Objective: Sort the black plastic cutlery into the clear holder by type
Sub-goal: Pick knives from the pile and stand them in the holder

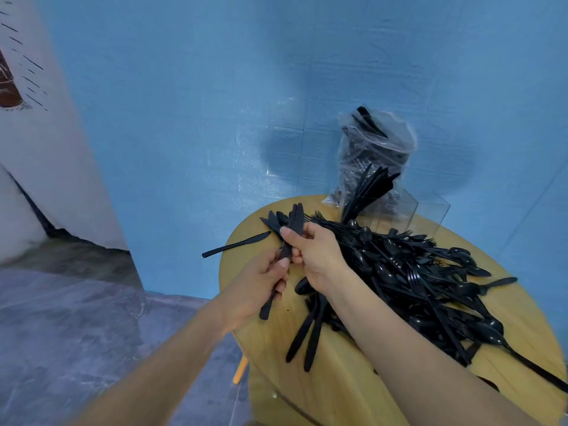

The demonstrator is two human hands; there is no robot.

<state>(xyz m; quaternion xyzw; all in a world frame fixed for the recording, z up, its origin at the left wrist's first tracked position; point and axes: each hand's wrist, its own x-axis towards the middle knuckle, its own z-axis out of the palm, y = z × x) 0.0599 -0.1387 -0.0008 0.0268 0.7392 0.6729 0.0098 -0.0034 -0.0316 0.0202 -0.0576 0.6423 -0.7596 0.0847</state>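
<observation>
Together at the centre of the frame, a person's two bare hands hold a small bundle of black plastic knives [289, 238] above the left edge of a round yellow wooden worktop [347, 382]. The left hand [261, 287] curls its fingers round the knife handles low down, while the right hand [313, 253] pinches the same bundle higher up, thumb in front. A large heap of black plastic forks, spoons and knives [430, 281] sprawls across the worktop to the right of the hands. One loose black knife [235, 245] juts over the worktop's left rim. At the far edge, right of centre, stands the clear plastic compartment holder [408, 215], with several black knives upright in its left section. Behind it a clear plastic bag of black cutlery [378, 149] leans against a blue wall [215, 103].
</observation>
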